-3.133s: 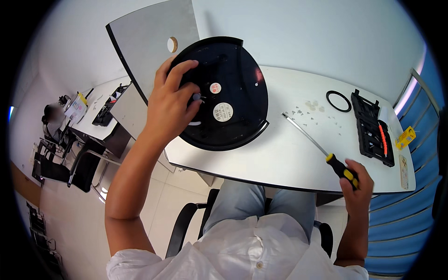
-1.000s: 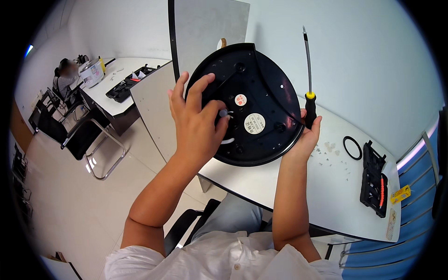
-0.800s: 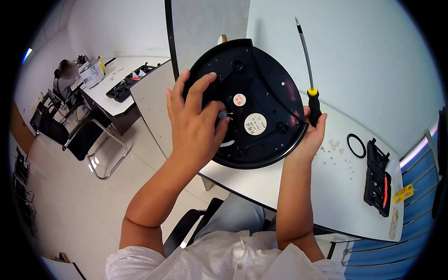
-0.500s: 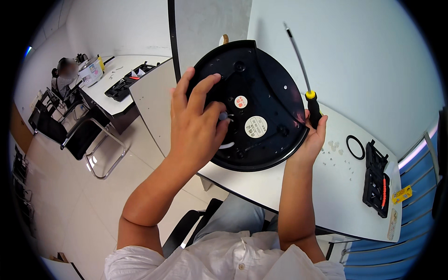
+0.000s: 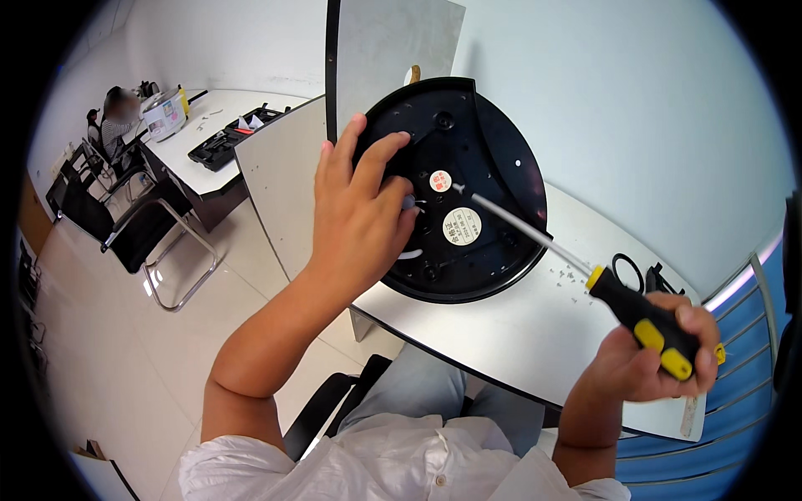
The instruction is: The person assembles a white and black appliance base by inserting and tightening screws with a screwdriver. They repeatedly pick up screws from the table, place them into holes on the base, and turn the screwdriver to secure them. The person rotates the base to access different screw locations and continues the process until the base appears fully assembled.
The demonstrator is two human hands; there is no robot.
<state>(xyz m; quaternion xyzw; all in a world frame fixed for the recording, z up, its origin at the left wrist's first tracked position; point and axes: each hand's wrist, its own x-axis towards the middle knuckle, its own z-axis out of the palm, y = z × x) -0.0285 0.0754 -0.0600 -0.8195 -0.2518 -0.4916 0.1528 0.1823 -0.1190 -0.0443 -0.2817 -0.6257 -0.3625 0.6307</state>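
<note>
Your left hand (image 5: pixel 363 209) pinches a small grey peg (image 5: pixel 408 202) between thumb and forefinger, its other fingers spread over the left of the round black base (image 5: pixel 459 159). That base is tilted toward you, left on the white counter's (image 5: pixel 501 334) side. Farther right lie small loose pieces (image 5: pixel 571 282) and a black ring (image 5: pixel 617 265). Your right hand (image 5: pixel 660 359), fully wrapped, grips the screwdriver (image 5: pixel 618 296), tip before the base; contact is unclear.

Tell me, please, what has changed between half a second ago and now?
The right hand has let go of the round black part's edge and moved right and down, keeping the screwdriver. The screwdriver's tip, which pointed up, has swung left and down, over the round black part. The left hand still holds that part.
</note>
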